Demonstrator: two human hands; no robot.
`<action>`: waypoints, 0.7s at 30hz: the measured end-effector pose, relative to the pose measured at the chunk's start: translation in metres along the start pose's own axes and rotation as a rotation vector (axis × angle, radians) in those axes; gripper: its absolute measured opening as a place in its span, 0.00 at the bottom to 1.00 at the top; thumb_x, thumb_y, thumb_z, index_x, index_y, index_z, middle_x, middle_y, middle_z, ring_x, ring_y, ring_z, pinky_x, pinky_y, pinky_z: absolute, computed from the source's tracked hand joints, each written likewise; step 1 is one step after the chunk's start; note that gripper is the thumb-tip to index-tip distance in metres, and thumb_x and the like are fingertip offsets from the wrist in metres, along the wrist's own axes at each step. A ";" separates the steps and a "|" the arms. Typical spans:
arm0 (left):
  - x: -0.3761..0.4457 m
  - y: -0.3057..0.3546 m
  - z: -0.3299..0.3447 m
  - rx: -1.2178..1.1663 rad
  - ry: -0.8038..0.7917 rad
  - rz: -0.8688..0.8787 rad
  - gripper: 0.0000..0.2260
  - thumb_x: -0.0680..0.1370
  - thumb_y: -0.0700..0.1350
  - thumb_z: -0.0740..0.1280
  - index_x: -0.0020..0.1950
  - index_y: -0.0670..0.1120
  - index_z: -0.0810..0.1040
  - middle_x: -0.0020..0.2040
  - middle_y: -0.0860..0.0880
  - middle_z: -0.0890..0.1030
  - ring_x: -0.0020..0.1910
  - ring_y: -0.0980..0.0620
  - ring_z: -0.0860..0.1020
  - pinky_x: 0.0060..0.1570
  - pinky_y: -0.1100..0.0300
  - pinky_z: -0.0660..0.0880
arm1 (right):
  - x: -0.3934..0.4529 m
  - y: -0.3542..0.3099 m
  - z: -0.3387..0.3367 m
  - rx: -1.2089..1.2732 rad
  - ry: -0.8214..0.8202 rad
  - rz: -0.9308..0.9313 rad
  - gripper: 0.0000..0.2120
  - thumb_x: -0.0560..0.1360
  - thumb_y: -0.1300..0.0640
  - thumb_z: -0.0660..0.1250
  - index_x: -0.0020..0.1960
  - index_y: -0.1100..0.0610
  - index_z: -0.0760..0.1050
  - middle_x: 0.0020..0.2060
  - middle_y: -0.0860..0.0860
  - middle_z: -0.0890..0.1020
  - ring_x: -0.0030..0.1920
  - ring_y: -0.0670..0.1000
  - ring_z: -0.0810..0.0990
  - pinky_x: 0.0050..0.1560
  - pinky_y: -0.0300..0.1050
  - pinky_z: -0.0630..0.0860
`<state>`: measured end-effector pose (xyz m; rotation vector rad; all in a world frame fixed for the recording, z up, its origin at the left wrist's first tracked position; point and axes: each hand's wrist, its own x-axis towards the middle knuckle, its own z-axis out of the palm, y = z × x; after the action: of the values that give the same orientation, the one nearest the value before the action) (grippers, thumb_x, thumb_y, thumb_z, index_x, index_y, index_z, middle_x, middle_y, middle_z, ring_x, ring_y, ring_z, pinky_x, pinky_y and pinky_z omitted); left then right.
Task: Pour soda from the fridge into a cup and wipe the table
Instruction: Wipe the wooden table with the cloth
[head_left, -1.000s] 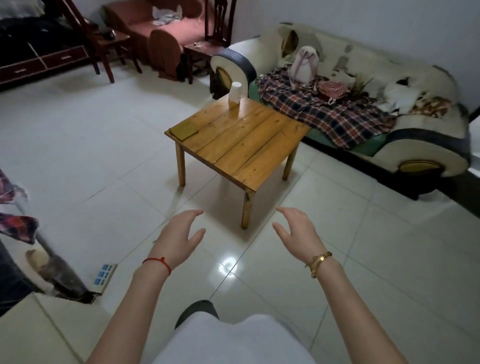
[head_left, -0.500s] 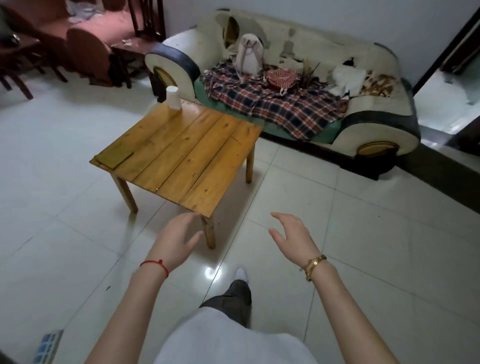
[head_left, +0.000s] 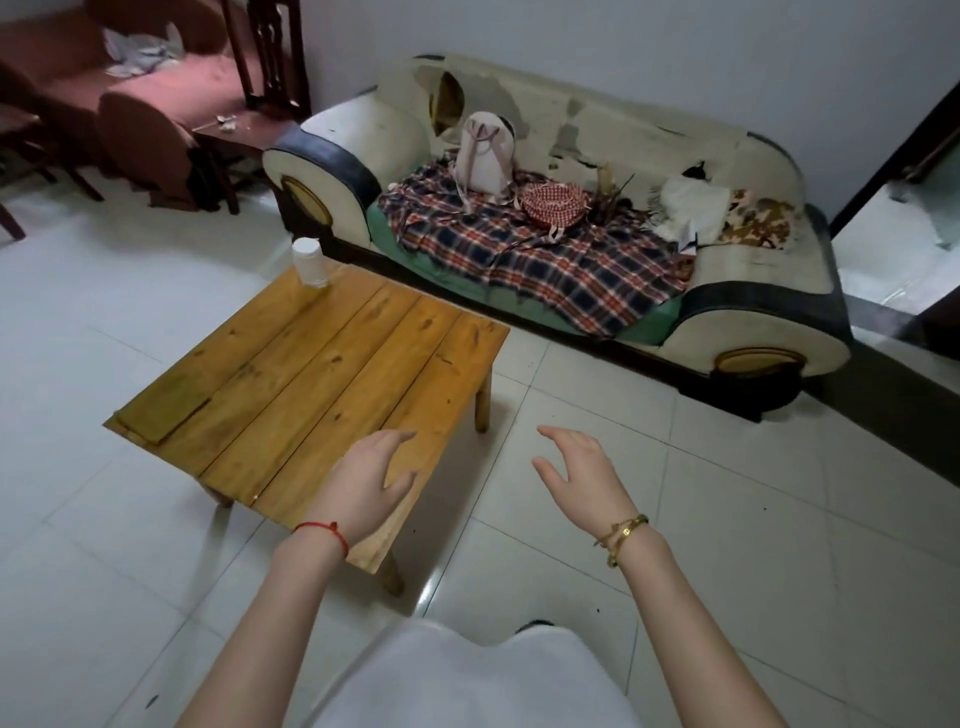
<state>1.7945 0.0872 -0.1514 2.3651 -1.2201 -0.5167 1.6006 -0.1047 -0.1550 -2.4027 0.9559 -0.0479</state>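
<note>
At the far left corner of the wooden table (head_left: 311, 374) stands an upside-down white paper cup (head_left: 309, 261), upright axis, well ahead and left of both hands. Left hand (head_left: 363, 483), nearer it, and right hand (head_left: 582, 478) hover empty, fingers loosely spread. No soda or fridge shows.

This is a lived-in home sitting room. A worn cream sofa with black-trimmed arms (head_left: 571, 156) stands against a plain pale wall, its seat covered by a red, blue and white plaid blanket (head_left: 545, 265) with a pale pink bag (head_left: 483, 156) and a red woven basket (head_left: 553, 202) on it. A low square table of yellow wooden planks (head_left: 322, 384) sits on glossy white floor tiles (head_left: 727, 493), with a reddish-brown upholstered armchair (head_left: 140, 119) and a dark wooden chair (head_left: 270, 57) in the far corner.
</note>
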 end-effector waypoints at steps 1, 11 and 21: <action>0.009 -0.001 -0.002 -0.003 0.001 -0.012 0.21 0.80 0.50 0.65 0.73 0.48 0.69 0.70 0.50 0.73 0.70 0.52 0.70 0.70 0.54 0.68 | 0.013 0.000 0.000 0.009 -0.012 -0.007 0.22 0.81 0.49 0.58 0.73 0.52 0.64 0.70 0.49 0.70 0.72 0.49 0.63 0.73 0.50 0.61; 0.101 -0.013 0.005 -0.044 0.099 -0.260 0.21 0.81 0.50 0.64 0.73 0.49 0.68 0.70 0.50 0.73 0.70 0.52 0.69 0.69 0.57 0.67 | 0.168 0.011 -0.004 0.020 -0.184 -0.217 0.22 0.80 0.49 0.59 0.73 0.52 0.64 0.69 0.49 0.71 0.71 0.49 0.63 0.73 0.50 0.62; 0.210 0.033 0.008 -0.165 0.360 -0.585 0.22 0.80 0.49 0.65 0.74 0.50 0.68 0.71 0.49 0.73 0.70 0.51 0.70 0.69 0.55 0.69 | 0.359 0.012 -0.060 -0.092 -0.317 -0.538 0.21 0.80 0.50 0.60 0.72 0.53 0.67 0.67 0.50 0.73 0.69 0.50 0.67 0.71 0.51 0.66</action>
<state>1.8825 -0.1060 -0.1674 2.5065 -0.3079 -0.3230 1.8474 -0.3723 -0.1683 -2.5815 0.1607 0.1778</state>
